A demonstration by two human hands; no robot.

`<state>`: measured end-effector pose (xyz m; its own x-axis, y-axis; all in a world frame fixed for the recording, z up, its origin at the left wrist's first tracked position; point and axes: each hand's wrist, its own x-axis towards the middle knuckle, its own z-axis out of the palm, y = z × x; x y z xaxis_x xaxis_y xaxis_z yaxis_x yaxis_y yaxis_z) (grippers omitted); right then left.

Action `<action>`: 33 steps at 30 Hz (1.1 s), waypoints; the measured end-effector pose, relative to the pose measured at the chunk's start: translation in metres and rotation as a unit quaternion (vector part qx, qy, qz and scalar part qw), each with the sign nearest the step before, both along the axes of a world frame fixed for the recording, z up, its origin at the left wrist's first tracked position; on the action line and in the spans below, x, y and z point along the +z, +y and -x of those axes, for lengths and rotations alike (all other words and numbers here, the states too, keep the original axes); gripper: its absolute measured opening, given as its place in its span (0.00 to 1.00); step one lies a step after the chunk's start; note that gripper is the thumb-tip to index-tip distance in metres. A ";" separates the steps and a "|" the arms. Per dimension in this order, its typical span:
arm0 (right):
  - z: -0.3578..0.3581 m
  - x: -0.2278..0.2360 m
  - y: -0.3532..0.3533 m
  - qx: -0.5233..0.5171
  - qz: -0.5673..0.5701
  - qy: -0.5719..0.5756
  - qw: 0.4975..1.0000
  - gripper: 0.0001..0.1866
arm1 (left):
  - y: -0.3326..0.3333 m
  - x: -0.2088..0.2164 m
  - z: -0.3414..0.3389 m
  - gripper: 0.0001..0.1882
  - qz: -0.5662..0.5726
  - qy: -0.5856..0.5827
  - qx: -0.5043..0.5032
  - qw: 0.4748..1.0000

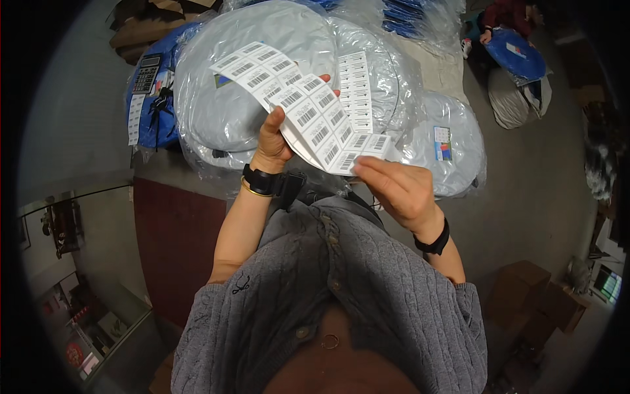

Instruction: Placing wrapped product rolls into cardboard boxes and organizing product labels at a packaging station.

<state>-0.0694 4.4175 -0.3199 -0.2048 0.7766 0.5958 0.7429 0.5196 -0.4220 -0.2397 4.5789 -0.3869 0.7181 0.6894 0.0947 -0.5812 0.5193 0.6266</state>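
Note:
Sheets of white barcode labels point(315, 118) are held up before me, bent along their length. My left hand point(273, 139) grips them from the left, thumb on the front and fingertips showing past the far edge. At the lower right corner, my right hand point(401, 190) pinches the sheet between thumb and fingers. Another printed label sheet point(356, 92) shows behind these, to the right. Beneath lie large round silver-grey folded items in clear plastic bags point(223, 125); one more bagged grey item point(459, 154) to the right bears a coloured label.
At the left, a calculator point(147, 73), a strip of labels point(136, 119) and black ties point(161, 108) rest on a blue bagged item. Far right, another person point(512, 23) handles a blue round item point(515, 56). Cardboard boxes point(522, 289) stand at the lower right.

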 end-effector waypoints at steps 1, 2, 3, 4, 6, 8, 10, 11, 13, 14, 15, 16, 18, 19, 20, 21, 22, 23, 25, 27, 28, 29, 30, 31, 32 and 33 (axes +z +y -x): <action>-0.003 0.003 0.002 -0.009 -0.001 -0.005 1.000 0.14 | 0.002 -0.003 0.001 0.51 0.000 0.002 0.003 1.000; -0.007 0.005 0.004 -0.018 -0.002 -0.010 1.000 0.14 | 0.004 -0.005 0.003 0.52 0.020 -0.011 -0.015 1.000; -0.013 0.006 0.004 -0.018 0.001 -0.010 1.000 0.14 | 0.003 -0.007 0.001 0.53 0.042 -0.025 -0.035 0.998; -0.018 0.006 0.004 -0.027 0.022 -0.013 0.999 0.13 | 0.001 -0.006 0.001 0.53 0.044 -0.025 -0.034 0.998; -0.026 0.004 0.005 -0.031 0.051 -0.006 0.998 0.10 | -0.004 0.000 -0.001 0.54 0.048 -0.025 -0.024 0.998; -0.027 0.006 0.008 -0.043 0.055 0.010 0.997 0.09 | -0.002 0.001 -0.001 0.54 0.070 -0.013 -0.038 0.997; -0.027 0.006 0.010 -0.071 0.080 0.040 0.993 0.08 | -0.001 0.000 -0.001 0.55 0.092 -0.003 -0.055 0.994; -0.027 0.005 0.012 -0.074 0.082 0.039 0.993 0.08 | 0.000 0.000 -0.001 0.55 0.096 0.007 -0.069 0.993; -0.030 0.005 0.018 -0.074 0.089 0.041 0.992 0.08 | 0.001 -0.002 -0.001 0.55 0.099 0.015 -0.084 0.991; -0.033 0.005 0.021 -0.075 0.100 0.057 0.991 0.09 | 0.001 -0.004 0.000 0.54 0.100 0.016 -0.091 0.991; -0.038 0.005 0.025 -0.079 0.100 0.057 0.990 0.09 | 0.002 -0.005 -0.002 0.52 0.101 0.018 -0.101 0.990; -0.042 0.006 0.030 -0.069 0.102 0.053 0.991 0.09 | 0.000 -0.004 -0.002 0.50 0.104 0.019 -0.081 0.991; -0.050 0.011 0.034 -0.055 0.147 0.042 0.987 0.10 | -0.005 0.000 -0.003 0.49 0.106 0.048 -0.051 0.992; -0.053 0.010 0.036 -0.059 0.147 0.042 0.987 0.10 | -0.006 0.002 -0.004 0.48 0.107 0.078 -0.016 0.991; -0.055 0.010 0.037 -0.048 0.179 0.065 0.980 0.11 | -0.005 -0.002 -0.003 0.46 0.124 0.058 -0.030 0.990; -0.057 0.009 0.038 -0.034 0.212 0.087 0.973 0.12 | -0.004 -0.004 -0.001 0.46 0.124 0.058 -0.032 0.990; -0.060 0.013 0.038 -0.037 0.259 0.070 0.963 0.15 | -0.003 -0.006 0.000 0.46 0.134 0.046 -0.052 0.989; -0.063 0.014 0.038 -0.039 0.259 0.070 0.963 0.15 | -0.003 -0.008 0.002 0.46 0.144 0.036 -0.071 0.986; -0.065 0.015 0.038 0.003 0.302 0.068 0.951 0.19 | -0.002 -0.011 0.002 0.47 0.144 0.038 -0.081 0.986; -0.066 0.011 0.036 0.021 0.323 0.099 0.941 0.21 | -0.002 -0.007 0.002 0.49 0.162 0.002 -0.143 0.976; -0.067 0.009 0.035 0.041 0.344 0.128 0.929 0.24 | -0.006 -0.002 0.001 0.51 0.159 0.028 -0.130 0.978; -0.066 0.009 0.034 0.041 0.345 0.131 0.929 0.24 | -0.005 -0.003 0.000 0.51 0.160 0.030 -0.131 0.978; -0.064 0.011 0.033 0.075 0.357 0.160 0.917 0.25 | -0.004 -0.003 0.002 0.52 0.161 -0.006 -0.140 0.977; -0.062 0.013 0.032 0.109 0.368 0.189 0.904 0.27 | -0.003 -0.003 0.003 0.53 0.163 -0.042 -0.150 0.974; -0.062 0.015 0.031 0.110 0.398 0.211 0.886 0.28 | -0.004 -0.003 0.002 0.55 0.153 -0.033 -0.117 0.981; -0.061 0.011 0.030 0.115 0.400 0.215 0.884 0.28 | -0.003 -0.005 0.002 0.55 0.155 -0.028 -0.113 0.981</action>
